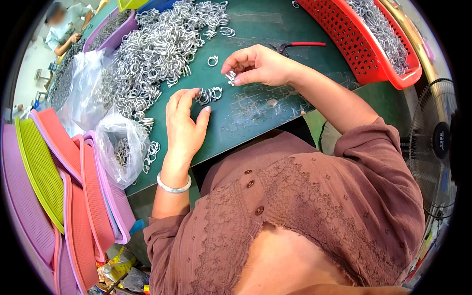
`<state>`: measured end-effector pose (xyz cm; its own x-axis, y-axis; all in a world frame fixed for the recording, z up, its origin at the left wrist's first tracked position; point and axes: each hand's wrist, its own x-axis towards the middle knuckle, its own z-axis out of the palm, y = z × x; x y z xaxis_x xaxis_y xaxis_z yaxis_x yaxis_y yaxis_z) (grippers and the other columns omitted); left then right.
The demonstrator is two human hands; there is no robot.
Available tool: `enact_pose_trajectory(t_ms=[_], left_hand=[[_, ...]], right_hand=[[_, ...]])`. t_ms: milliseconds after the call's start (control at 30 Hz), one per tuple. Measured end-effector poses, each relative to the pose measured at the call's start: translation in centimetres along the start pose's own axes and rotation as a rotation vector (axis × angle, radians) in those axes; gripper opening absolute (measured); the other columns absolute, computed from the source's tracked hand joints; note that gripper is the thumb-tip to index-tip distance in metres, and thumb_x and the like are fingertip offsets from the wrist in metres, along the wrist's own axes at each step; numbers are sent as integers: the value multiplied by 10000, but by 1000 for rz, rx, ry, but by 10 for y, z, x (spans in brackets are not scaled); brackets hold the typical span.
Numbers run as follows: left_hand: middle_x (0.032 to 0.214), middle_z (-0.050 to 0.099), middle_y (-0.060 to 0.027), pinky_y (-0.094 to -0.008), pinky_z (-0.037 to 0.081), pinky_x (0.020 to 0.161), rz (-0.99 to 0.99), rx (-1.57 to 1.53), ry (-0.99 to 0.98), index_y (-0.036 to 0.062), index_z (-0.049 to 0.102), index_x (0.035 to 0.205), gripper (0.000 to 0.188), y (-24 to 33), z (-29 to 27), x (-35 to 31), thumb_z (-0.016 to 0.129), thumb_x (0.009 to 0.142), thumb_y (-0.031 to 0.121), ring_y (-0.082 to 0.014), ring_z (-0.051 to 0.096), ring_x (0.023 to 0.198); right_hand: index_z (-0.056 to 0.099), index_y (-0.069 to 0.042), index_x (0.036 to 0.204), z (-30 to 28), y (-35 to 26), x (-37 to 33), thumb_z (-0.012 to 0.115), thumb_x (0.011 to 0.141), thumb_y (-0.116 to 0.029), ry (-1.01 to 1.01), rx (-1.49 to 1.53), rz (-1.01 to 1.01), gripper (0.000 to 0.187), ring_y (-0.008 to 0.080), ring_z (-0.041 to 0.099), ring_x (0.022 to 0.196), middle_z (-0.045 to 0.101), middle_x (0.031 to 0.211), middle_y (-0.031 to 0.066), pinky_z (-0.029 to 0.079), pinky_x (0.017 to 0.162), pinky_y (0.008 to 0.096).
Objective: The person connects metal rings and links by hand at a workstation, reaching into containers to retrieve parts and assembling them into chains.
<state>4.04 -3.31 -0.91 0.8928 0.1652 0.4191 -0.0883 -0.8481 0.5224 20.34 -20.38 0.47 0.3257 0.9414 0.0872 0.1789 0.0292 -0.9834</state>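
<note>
the left hand (184, 123) lay flat on the green table (275, 103), fingers spread and holding nothing, fingertips touching a few small metal clips (209, 94), apparently to steady them for picking. a silver bangle (173, 186) sat on that wrist. the right hand (258, 65), just beyond, was curled with thumb and fingertips pinched on one clip (231, 76), raised slightly off the surface, probably for checking. the clip's form was too small to make out. a clear bag (120, 147) held more clips at the left edge, beside stacked coloured trays (64, 182). farther off lay the large clip heap (162, 49), red-handled pliers (295, 45) and a red basket (366, 44), cut off by the rim.
</note>
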Motion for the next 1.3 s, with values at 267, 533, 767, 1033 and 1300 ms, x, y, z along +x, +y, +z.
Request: enact_pose_trajectory(t_ms=[267, 533, 767, 1033, 1300], left_hand=[[1004, 512, -127, -359, 387, 816, -51, -64, -27, 19, 529, 1047, 418, 6, -1, 2, 655, 650, 56, -288, 480, 919], [1030, 520, -111, -314, 443, 725, -20, -20, -11, 44, 537, 1050, 392, 0, 0, 1, 648, 674, 61, -246, 506, 938], [1024, 519, -109, -313, 443, 716, -28, -20, -19, 43, 539, 1047, 385, -3, -2, -1, 647, 679, 71, -244, 509, 923], [1006, 517, -148, -328, 421, 765, 7, 7, -24, 7, 521, 1076, 425, -6, 2, 1, 647, 677, 78, -276, 513, 904], [943, 527, -150, -335, 424, 758, 2, 43, -81, -7, 526, 1062, 399, -7, 7, 12, 632, 682, 51, -287, 529, 860]], right_hand=[[510, -22, 949, -21, 20, 20, 557, 761, -85, 265, 503, 117, 204, 146, 550, 735, 558, 917, 74, 446, 645, 262], [575, 1, 726, 9, 10, 59, 624, 698, -469, 320, -1088, 241, 473, 286, 582, 677, 590, 690, 142, 460, 617, 370], [576, -23, 788, 2, 24, 69, 650, 681, -321, 303, -1088, 137, 324, 250, 578, 706, 592, 736, 120, 459, 629, 340], [566, -41, 913, 4, 8, 39, 629, 711, -70, 222, -306, -112, 214, 45, 465, 677, 539, 731, -31, 393, 635, 218], [573, -43, 925, 15, -6, 23, 634, 718, -46, 204, -160, -157, 216, 30, 424, 637, 531, 724, -44, 350, 596, 189]])
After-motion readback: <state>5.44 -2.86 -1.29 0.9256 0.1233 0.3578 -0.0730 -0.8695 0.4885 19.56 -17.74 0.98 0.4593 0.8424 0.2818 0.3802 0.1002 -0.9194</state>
